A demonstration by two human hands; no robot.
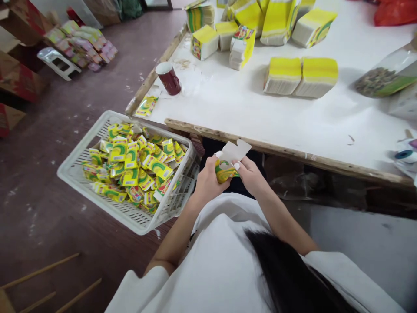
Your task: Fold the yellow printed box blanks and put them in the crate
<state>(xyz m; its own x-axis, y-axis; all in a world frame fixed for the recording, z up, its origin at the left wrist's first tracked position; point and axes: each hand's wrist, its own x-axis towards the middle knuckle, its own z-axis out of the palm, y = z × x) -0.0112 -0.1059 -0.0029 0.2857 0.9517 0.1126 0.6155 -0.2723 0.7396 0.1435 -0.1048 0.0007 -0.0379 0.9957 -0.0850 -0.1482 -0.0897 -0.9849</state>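
Observation:
Between my hands, close to my lap below the table's front edge, is a small yellow and green carton [224, 172] with white flaps standing up at its top. My left hand [208, 177] wraps round its left side, fingers closed. With the thumb and fingers of my right hand [250, 174] I grip its right side near the flap. What is inside the carton cannot be made out. Just left of my left hand stands a white plastic crate [94, 206] filled with several small yellow and green packs [130, 163].
The white table [215, 100] has a rough wooden edge. On it are a maroon mug [168, 79], a yellow packet [146, 106], stacks of flat yellow cartons [301, 76] and a clear bag [384, 74]. A white stool [60, 63] and cardboard boxes [21, 78] stand on the floor at left.

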